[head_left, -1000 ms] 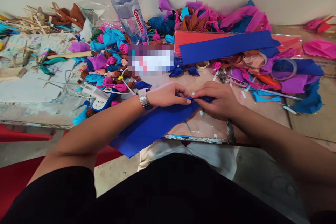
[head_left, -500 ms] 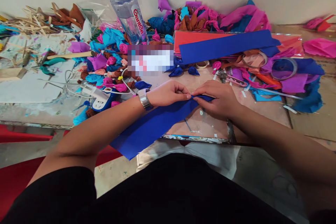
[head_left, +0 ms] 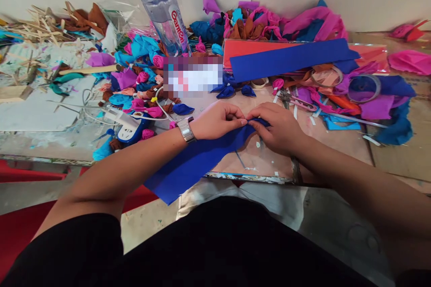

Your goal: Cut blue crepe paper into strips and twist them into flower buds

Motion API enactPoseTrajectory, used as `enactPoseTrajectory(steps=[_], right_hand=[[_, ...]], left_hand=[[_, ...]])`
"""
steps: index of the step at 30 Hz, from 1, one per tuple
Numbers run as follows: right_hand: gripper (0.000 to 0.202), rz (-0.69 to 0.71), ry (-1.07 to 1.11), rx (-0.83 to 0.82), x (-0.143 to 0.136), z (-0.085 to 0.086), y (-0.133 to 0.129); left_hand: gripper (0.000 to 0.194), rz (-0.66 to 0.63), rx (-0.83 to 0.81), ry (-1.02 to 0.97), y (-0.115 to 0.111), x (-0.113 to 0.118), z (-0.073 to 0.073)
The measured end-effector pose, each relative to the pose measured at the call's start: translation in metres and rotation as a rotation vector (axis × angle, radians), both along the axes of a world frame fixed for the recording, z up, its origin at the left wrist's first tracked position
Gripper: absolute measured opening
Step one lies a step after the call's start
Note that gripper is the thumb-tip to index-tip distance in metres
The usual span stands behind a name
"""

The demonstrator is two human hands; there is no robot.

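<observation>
A strip of dark blue crepe paper [head_left: 188,163] runs from the table down over its front edge. My left hand [head_left: 220,121], with a metal watch [head_left: 186,129] on the wrist, pinches its upper edge between thumb and forefinger. Close against it, my right hand [head_left: 278,128] grips the strip's gathered end, which is partly hidden by the fingers. Just beyond my hands lie several small folded blue paper pieces [head_left: 226,91]. Another blue strip [head_left: 289,59] rests on a red paper pack [head_left: 256,47] at the back.
Pink, purple, brown and blue paper scraps cover the back. A water bottle [head_left: 166,18] stands behind a blurred patch. Pliers [head_left: 298,100] and tape rolls [head_left: 364,88] lie at right. A power strip [head_left: 133,129] with cables, green-handled tool [head_left: 67,81] and wooden sticks [head_left: 38,27] are at left.
My right hand's fingers have curled in a little around the gathered end, and less of the blue paper shows there. The rest stays nearly the same.
</observation>
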State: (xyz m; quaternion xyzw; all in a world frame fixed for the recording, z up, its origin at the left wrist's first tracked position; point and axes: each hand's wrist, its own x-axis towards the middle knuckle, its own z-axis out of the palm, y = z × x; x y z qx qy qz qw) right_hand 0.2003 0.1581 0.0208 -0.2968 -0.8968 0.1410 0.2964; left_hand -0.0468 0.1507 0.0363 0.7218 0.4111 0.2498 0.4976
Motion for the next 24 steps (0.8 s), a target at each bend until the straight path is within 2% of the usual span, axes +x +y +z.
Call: enactPoseTrajectory(steps=[12, 24], right_hand=[[0.008, -0.002, 0.027, 0.03, 0.0002, 0.0014, -0.0011], [0.005, 0.004, 0.073, -0.119, 0.0018, 0.0011, 0.001]], left_hand=[[0.031, 0.011, 0.008, -0.025, -0.0009, -0.0001, 0.0026], [0.031, 0.013, 0.107, 0.055, -0.0049, -0.0003, 0.0032]])
